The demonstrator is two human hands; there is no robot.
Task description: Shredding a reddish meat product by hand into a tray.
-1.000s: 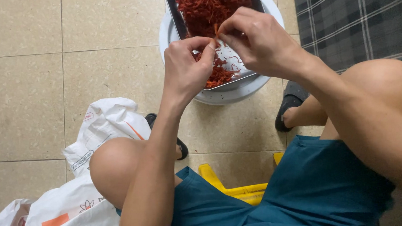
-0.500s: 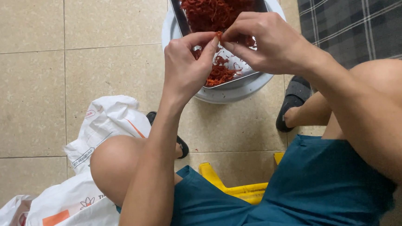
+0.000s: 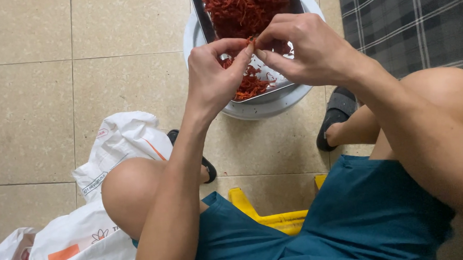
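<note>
Both hands now nearer together, L hand [image 3: 215, 75] & R hand [image 3: 304, 48] pinching red shred [image 3: 249, 39] over tray [image 3: 201, 14].

Two white plastic bags lay crumpled on the tiled floor at the lower left, beside the person's left knee. The upper bag [image 3: 123, 147] sat just beside that knee, its surface white with a thin orange stroke and small dark and red printed marks near its edges. The lower bag [image 3: 73, 249] spread toward the bottom corner, partly hidden by the knee, white as well, bearing a solid orange rectangle, a small flower-like emblem in outline, and a patch of red showing at its far left fold.
</note>
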